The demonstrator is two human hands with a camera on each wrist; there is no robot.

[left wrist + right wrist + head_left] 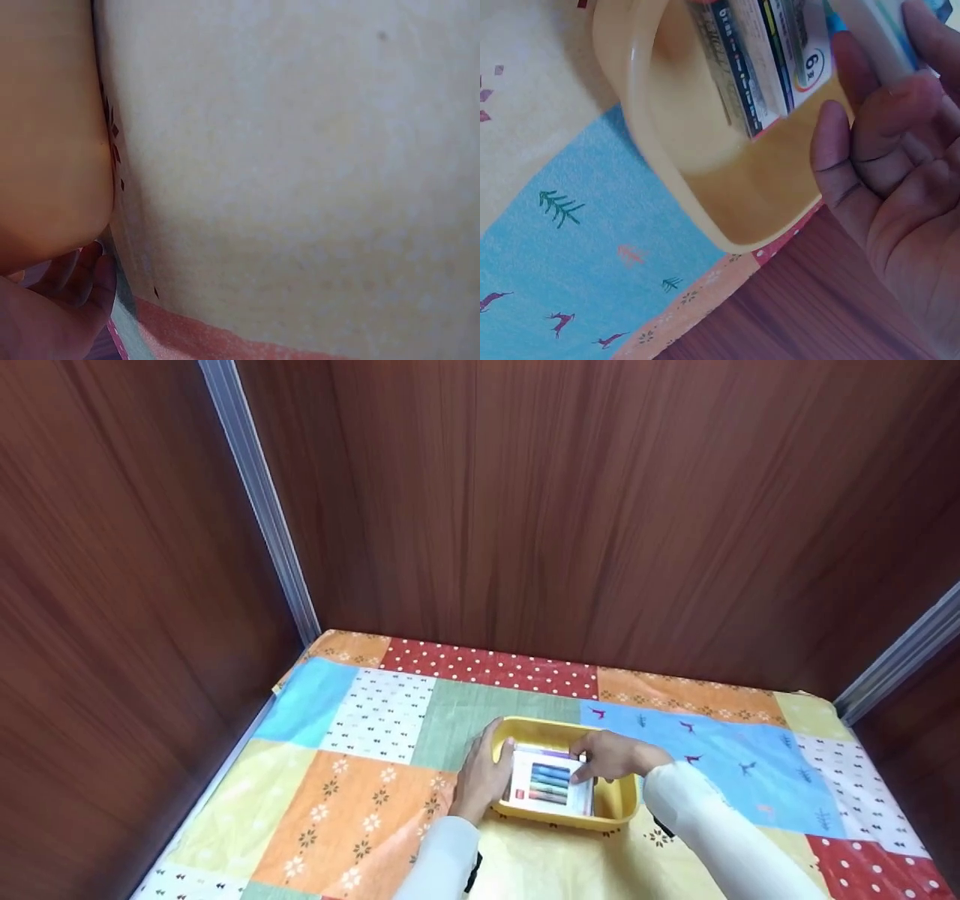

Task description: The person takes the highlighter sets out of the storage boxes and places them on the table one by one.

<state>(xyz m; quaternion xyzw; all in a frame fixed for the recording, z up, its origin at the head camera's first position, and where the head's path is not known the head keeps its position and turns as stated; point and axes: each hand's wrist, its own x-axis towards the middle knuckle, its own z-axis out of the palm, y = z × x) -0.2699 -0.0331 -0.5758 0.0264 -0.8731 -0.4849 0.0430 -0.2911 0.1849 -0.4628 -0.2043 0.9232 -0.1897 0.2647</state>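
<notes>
While left hand (pixel 482 772) clasps yellow basket (pixel 547 730) | right hand (pixel 611 754) angled leftward | fingers (pixel 885 116) pinching white box (pixel 551 785)

1. Looks like a small booth or boxed-in corner to me, tbh. Can't tell whether it's inside a home or somewhere else.
2. Dark wood-look boards on three sides: back panel (pixel 480 510), left panel (pixel 135 607), and a bit of right panel (pixel 922 735).
3. Metal trim at both corners, left strip (pixel 260 487) and right strip (pixel 907 655), so kinda partition-style.
4. The flat surface wears a patchwork cloth (pixel 375 802) with polka dots, flowers, deer and little trees. Pretty homey!
5. Yellow tub (pixel 547 817) on top, holding a box (pixel 551 784) picturing coloured sticks, adds an arts-and-crafts vibe.
</notes>
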